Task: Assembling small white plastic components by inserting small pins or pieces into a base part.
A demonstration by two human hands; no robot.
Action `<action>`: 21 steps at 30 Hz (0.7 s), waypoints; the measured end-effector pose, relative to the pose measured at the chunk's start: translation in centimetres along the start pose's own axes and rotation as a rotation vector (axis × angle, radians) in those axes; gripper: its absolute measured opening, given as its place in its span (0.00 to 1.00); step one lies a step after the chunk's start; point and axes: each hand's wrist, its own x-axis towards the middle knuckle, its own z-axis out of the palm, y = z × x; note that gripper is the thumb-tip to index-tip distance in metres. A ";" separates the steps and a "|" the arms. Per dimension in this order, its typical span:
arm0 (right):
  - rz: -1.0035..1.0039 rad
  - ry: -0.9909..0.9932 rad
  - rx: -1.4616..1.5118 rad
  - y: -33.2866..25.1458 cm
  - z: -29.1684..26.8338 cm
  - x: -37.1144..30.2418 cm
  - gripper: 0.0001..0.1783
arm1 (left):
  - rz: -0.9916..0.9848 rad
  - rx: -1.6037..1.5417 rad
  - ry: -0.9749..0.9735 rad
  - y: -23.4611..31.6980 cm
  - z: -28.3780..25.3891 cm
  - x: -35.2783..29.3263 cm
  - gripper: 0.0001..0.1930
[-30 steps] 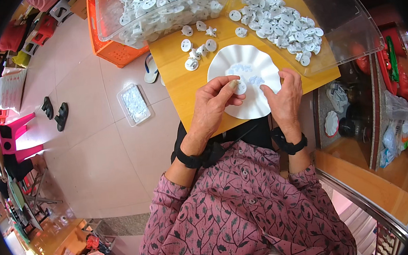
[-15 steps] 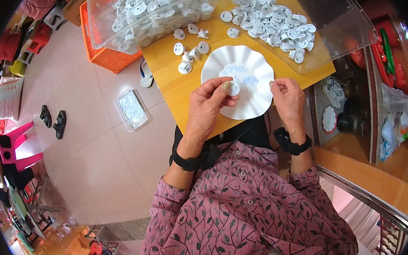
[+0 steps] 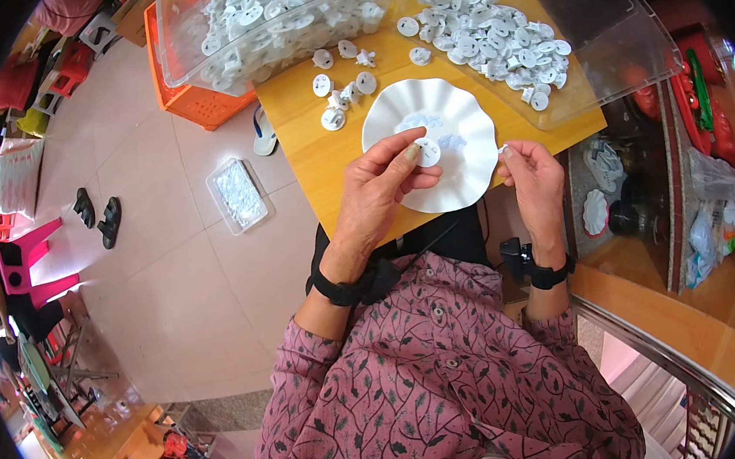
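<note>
Thumb and fingers of my left hand (image 3: 374,183) pinch a white round plastic part (image 3: 428,152), its flat disc face up, over the front of a white scalloped plate (image 3: 474,176). Small pale bluish pieces (image 3: 452,141) lie in the plate in two loose clusters. Just off the plate's right rim, my right hand (image 3: 535,173) is closed in a pinch; a tiny whitish bit shows at the fingertips, too small to name. Several similar white parts (image 3: 337,101) lie loose on the yellow table (image 3: 310,169), left of the plate.
A larger heap of white parts (image 3: 499,39) lies at the back right, by a clear plastic bin (image 3: 624,58). Another clear bin full of parts (image 3: 289,26) stands back left above an orange crate (image 3: 208,108). A small clear tray (image 3: 238,197) and sandals (image 3: 108,223) are on the floor.
My right hand has moved slightly right, away from the plate's rim, still pinched. My left hand has shifted a little right with the white part, whose face shows more fully.
</note>
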 end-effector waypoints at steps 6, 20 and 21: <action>0.100 -0.126 0.260 -1.7 0.8 -1.2 0.09 | -0.028 -0.021 -0.031 -0.1 0.3 -0.1 0.17; 0.019 -0.262 0.366 -3.1 2.8 -3.1 0.06 | -0.029 0.030 -0.044 -0.5 0.5 -0.4 0.15; 0.018 -0.263 0.367 -2.9 3.0 -3.0 0.06 | -0.032 0.063 -0.054 -0.5 0.6 -0.4 0.16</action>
